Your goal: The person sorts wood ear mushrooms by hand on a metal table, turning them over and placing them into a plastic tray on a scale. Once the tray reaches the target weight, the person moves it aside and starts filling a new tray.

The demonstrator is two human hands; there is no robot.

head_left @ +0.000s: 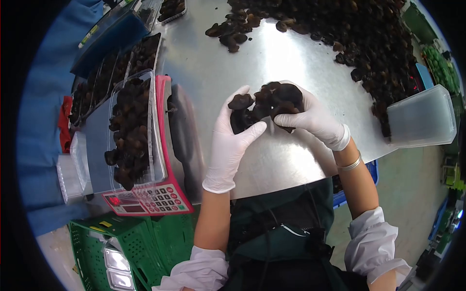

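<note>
Both hands wear white gloves and meet over the metal table (272,160). My left hand (233,138) is curled around some dark brown, fungus-like pieces (241,102), its thumb below them. Facing it, my right hand (313,116) grips a larger clump of the same dark pieces (286,97), thumb across the front. The two bunches touch or nearly touch between the hands. To the left, a clear plastic tray (156,165) heaped with dark pieces (131,126) rests on a pink-edged scale (167,194) with a keypad.
A big pile of dark pieces (369,34) covers the table's far right. Stacked clear containers (422,116) stand at the right edge. More filled trays (104,72) lie at the far left, with empty trays (73,169) nearer. Green crates (131,242) sit below the scale.
</note>
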